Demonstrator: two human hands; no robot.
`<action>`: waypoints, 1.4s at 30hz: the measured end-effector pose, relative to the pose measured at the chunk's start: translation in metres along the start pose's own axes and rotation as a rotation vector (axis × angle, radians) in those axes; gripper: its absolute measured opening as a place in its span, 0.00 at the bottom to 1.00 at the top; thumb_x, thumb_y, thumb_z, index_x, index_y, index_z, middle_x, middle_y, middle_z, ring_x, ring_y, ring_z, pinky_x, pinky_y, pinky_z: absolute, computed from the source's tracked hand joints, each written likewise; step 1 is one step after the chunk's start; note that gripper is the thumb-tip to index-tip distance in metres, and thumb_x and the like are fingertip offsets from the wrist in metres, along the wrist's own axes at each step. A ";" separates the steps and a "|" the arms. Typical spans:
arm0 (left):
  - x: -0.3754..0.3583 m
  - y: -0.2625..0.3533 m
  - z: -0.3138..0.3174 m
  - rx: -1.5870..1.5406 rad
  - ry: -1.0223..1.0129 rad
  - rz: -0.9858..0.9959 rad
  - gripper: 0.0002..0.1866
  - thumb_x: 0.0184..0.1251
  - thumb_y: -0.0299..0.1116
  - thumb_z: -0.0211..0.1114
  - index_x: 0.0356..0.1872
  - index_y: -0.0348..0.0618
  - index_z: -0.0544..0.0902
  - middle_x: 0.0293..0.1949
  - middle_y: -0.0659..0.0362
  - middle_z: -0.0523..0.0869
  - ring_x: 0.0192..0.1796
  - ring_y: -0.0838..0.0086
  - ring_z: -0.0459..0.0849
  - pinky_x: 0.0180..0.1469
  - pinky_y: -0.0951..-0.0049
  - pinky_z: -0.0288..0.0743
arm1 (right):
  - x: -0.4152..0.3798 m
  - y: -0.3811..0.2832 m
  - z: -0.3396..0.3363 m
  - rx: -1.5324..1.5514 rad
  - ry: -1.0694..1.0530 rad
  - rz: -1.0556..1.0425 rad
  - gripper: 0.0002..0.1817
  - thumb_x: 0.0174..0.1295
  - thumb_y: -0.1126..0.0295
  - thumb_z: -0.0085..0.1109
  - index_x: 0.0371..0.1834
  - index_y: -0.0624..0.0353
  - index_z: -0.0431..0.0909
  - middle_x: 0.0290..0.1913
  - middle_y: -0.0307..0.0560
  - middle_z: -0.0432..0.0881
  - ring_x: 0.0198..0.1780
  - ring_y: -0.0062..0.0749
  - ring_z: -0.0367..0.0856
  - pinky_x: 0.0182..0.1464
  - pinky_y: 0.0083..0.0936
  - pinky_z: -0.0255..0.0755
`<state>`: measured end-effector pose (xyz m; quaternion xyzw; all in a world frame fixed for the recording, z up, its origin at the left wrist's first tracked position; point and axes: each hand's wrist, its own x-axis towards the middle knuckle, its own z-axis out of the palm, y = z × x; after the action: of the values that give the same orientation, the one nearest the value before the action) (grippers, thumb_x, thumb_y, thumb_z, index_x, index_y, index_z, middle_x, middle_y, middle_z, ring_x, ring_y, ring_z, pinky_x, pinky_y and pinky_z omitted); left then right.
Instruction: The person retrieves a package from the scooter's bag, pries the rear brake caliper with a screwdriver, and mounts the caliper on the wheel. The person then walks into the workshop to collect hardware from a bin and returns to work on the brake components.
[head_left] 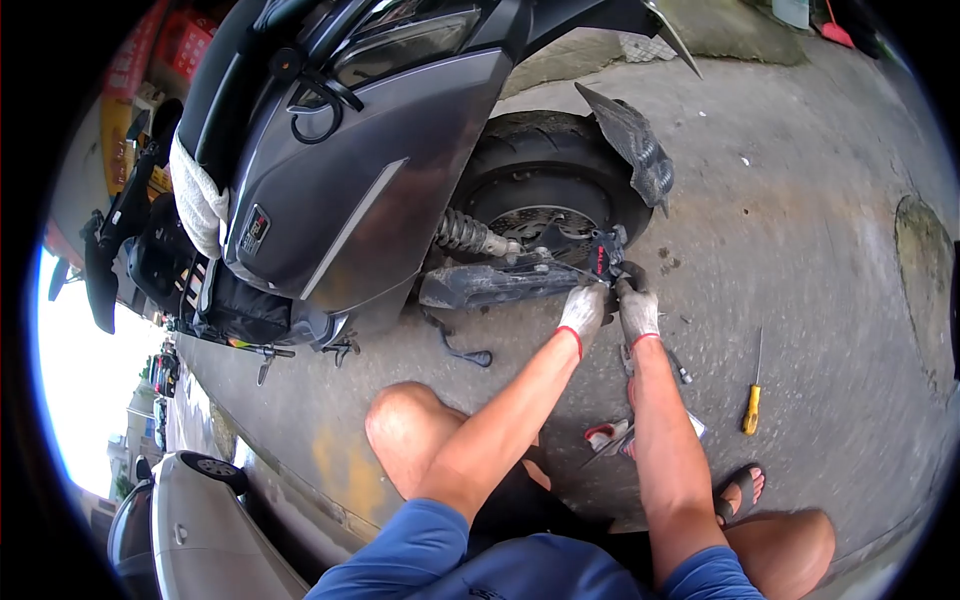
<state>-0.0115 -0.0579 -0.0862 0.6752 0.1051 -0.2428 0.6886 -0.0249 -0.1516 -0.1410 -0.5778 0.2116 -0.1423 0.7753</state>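
Observation:
Both my hands wear white work gloves with dark fingertips and red cuffs. My left hand (585, 308) is at the lower edge of a black part with red lettering (601, 258), by the hub of the scooter's rear wheel (545, 165). Close on its right, my right hand (638, 305) has its fingers bent against the same area. The fingertips of both hands are partly hidden, and what they grip is too small to make out. A dusty swingarm (490, 285) and a coil shock absorber (470, 234) lie to the left of my hands.
The grey scooter body (370, 170) fills the upper left. A yellow-handled screwdriver (751, 410) lies on the concrete at the right. Between my legs are a red and white item (604, 434) and other tools, partly behind my right arm. A silver car (205, 530) stands lower left.

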 end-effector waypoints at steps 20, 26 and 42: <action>0.025 -0.033 -0.020 0.064 0.041 0.057 0.14 0.63 0.34 0.51 0.45 0.41 0.78 0.40 0.58 0.83 0.40 0.71 0.83 0.39 0.72 0.73 | -0.019 0.024 -0.001 -0.012 -0.005 0.062 0.19 0.59 0.75 0.52 0.56 0.64 0.73 0.48 0.53 0.81 0.47 0.33 0.79 0.50 0.26 0.71; 0.014 -0.038 -0.014 0.044 0.080 0.066 0.20 0.65 0.31 0.46 0.59 0.42 0.70 0.53 0.54 0.80 0.50 0.64 0.81 0.47 0.66 0.73 | -0.023 0.047 -0.017 0.177 0.101 0.256 0.19 0.58 0.74 0.52 0.54 0.60 0.76 0.43 0.44 0.83 0.36 0.22 0.76 0.35 0.19 0.67; -0.066 0.021 0.056 1.601 -0.731 -0.252 0.24 0.66 0.41 0.49 0.61 0.43 0.69 0.49 0.43 0.80 0.52 0.52 0.78 0.53 0.58 0.72 | 0.027 0.078 -0.075 0.481 0.349 0.515 0.11 0.60 0.73 0.48 0.40 0.54 0.81 0.19 0.33 0.72 0.17 0.17 0.66 0.18 0.18 0.58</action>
<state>-0.0684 -0.1009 -0.0335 0.8178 -0.2490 -0.5179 -0.0312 -0.0398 -0.2041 -0.2386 -0.2748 0.4387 -0.0847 0.8514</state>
